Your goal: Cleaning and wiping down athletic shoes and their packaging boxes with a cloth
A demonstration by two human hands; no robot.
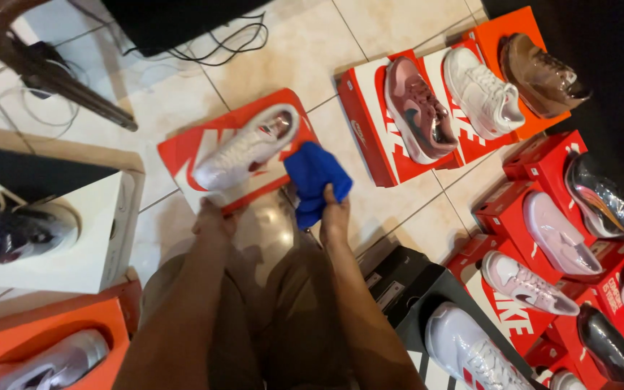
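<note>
Gripping the near edge of the red shoebox (236, 155), the left hand (214, 217) has its fingers closed over the rim; a white sneaker (245, 146) lies on the lid, toe toward the lower left. How far the fingers wrap under the box I cannot tell. Just to the right, the right hand (334, 215) is closed on a blue cloth (315, 180), which bunches up beside the box's right end and rests partly against it. Soft and light, the cloth looks easy to crumple into the palm, and is best pinched in a wad as it is now. By my judgement the sneaker is light but loose on the smooth cardboard lid, so it could slide if the box tilts; a hold around the midfoot or the heel collar would be surest. Farther right, a pink sneaker (419, 110), another white sneaker (484, 92) and a brown sneaker (543, 75) sit on more red and orange boxes across the tiled floor (305, 50).
</note>
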